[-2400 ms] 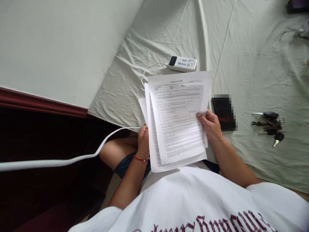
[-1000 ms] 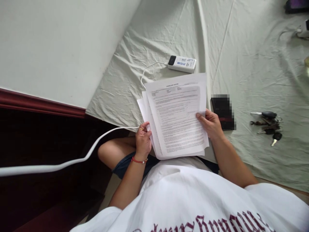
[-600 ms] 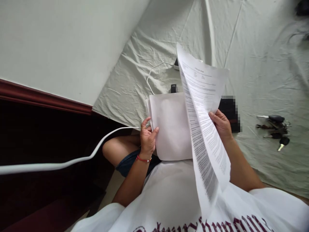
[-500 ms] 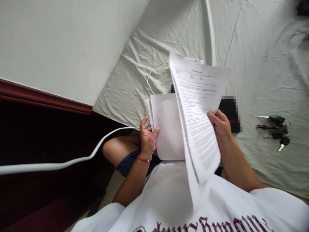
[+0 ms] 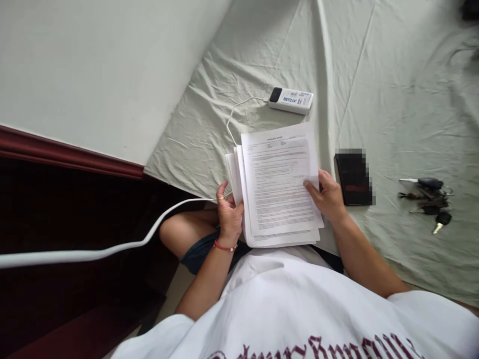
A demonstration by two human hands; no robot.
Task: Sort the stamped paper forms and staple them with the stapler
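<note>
Several printed sheets of paper (image 5: 282,192) lie in a loose stack over my lap, the text facing up. My left hand (image 5: 229,214) grips the stack's left edge, thumb on top and fingers beneath; some sheets fan out there. On the right edge, my right hand (image 5: 325,197) pinches the upper sheets, with its thumb on the print and the other fingers behind. The sheets' corners do not line up at the lower right. What lies under the stack is hidden.
A white power bank (image 5: 291,100) with a cable (image 5: 239,104) lies beyond the papers on the green sheet (image 5: 392,99). To the right are a dark phone (image 5: 354,178) and a bunch of keys (image 5: 428,197). A thick-looking white cable (image 5: 112,252) crosses at left.
My right hand has brought the raised sheets down and left onto the stack, so they now lie flat. The power bank has come into full view. My left hand stays in place.
</note>
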